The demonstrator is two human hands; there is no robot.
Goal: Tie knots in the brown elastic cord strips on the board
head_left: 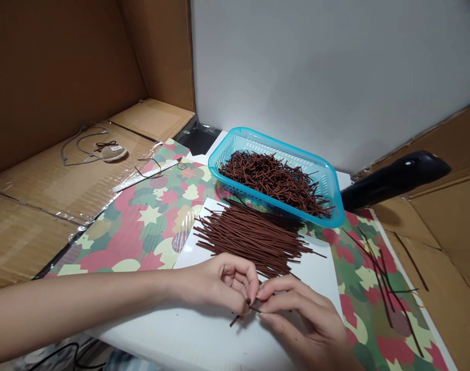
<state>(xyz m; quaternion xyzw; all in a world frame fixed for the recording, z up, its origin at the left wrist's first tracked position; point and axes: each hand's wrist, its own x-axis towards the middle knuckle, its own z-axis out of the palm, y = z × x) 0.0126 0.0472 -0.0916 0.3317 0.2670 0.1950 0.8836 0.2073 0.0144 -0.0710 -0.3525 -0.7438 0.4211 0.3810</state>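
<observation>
Between my fingertips is a thin brown cord [254,309], bent into what looks like a small loop, with one end [234,321] sticking out below. My left hand [219,286] pinches it between thumb and forefinger, the other fingers curled. From the right, my right hand [304,312] pinches the cord's other part with thumb and fingers. Just beyond the hands, a pile of straight brown cords [254,234] lies side by side on a white board [320,273]. Behind it, a blue plastic basket [238,134] holds many short, tangled brown cord pieces [273,180].
Loose longer cords [385,278] lie on the patterned sheet [142,226] at right. A black handle [397,180] juts out beside the basket. At left are a white strip [142,178], a beige pouch-like item [112,152] and a grey cord [80,147]. Cardboard walls [157,51] enclose the corner.
</observation>
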